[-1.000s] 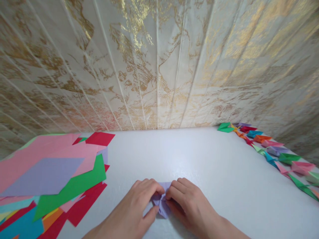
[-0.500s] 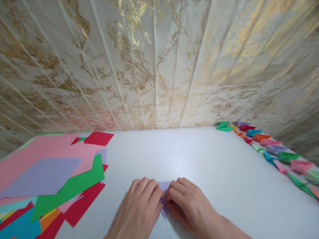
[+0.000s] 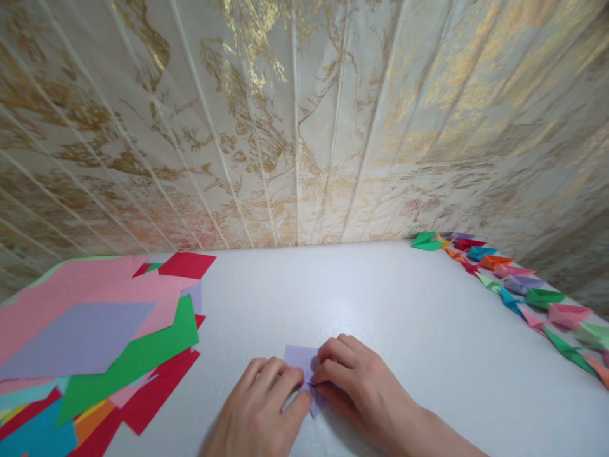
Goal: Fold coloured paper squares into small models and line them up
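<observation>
A small folded piece of lilac paper (image 3: 301, 359) lies on the white table (image 3: 361, 298) near its front edge. My left hand (image 3: 259, 409) has its fingers curled and pressed onto the paper's left and lower part. My right hand (image 3: 356, 381) pinches the paper's right side with bent fingertips. The two hands touch over the fold, and most of the paper is hidden beneath them; only its upper corner and a lower tip show.
A loose stack of coloured paper sheets (image 3: 95, 330) covers the table's left side: pink, lilac, green, red, blue. Several folded paper shapes (image 3: 518, 292) run in a row along the right edge. A cream and gold patterned curtain (image 3: 304, 120) hangs behind the table.
My left hand has slid back toward me and slightly left, uncovering the paper's upper left corner. The right hand has stayed in its pinch.
</observation>
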{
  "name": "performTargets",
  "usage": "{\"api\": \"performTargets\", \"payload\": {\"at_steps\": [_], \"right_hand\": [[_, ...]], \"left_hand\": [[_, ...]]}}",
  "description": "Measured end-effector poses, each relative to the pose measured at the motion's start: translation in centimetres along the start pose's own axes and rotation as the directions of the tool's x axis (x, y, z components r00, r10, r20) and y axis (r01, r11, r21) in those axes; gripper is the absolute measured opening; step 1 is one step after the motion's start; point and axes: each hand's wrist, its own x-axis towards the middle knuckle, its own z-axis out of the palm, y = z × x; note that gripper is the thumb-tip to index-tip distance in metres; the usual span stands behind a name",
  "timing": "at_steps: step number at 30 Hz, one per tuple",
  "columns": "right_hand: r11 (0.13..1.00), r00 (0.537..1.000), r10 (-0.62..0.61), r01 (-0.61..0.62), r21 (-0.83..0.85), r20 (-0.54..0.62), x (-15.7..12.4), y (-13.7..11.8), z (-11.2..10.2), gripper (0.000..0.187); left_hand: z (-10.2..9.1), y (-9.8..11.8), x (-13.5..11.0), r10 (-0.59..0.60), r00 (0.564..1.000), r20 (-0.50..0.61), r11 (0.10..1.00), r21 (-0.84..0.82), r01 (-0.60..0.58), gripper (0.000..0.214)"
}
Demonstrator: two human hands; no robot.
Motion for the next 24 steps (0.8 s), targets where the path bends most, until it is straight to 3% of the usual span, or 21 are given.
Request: {"api": "performTargets", "payload": {"at_steps": [4, 6, 10, 13, 19, 24], "right_hand": [[0.997, 0.999, -0.033, 0.032, -0.072, -0.012, 0.0, -0.2, 0.1, 0.016], [0.993, 0.998, -0.056, 0.058, -0.099, 0.029, 0.0, -0.3, -0.1, 0.017], [0.986, 0.981, -0.122, 0.137, -0.095, 0.149, -0.2, -0.3, -1.0, 0.016], [0.991, 0.972, -0.133, 0.135, 0.001, 0.194, -0.1, 0.0, -1.7, 0.017], [0.972, 0.974, -0.024, -0.029, 0.231, 0.224, 0.5, 0.3, -2.6, 0.029], [0.958, 0.968, -0.008, -0.064, 0.278, 0.250, 0.5, 0.5, -3.1, 0.029]], "left_hand": [[2.2, 0.3, -0.5, 0.060, 0.961, -0.270, 0.989, 0.145, -0.021, 0.034], [2.7, 0.4, -0.6, 0.059, 0.950, -0.306, 0.988, 0.157, -0.011, 0.034], [1.4, 0.5, -0.4, 0.078, 0.984, -0.160, 0.984, 0.171, -0.050, 0.024], [0.1, 0.7, -0.1, 0.038, 0.997, -0.061, 0.993, 0.116, -0.031, 0.008], [-0.2, 0.9, 0.5, -0.098, 0.995, -0.003, 0.995, -0.018, 0.098, 0.020], [-0.1, 0.6, 0.3, -0.047, 0.999, -0.003, 0.999, -0.011, 0.047, 0.008]]}}
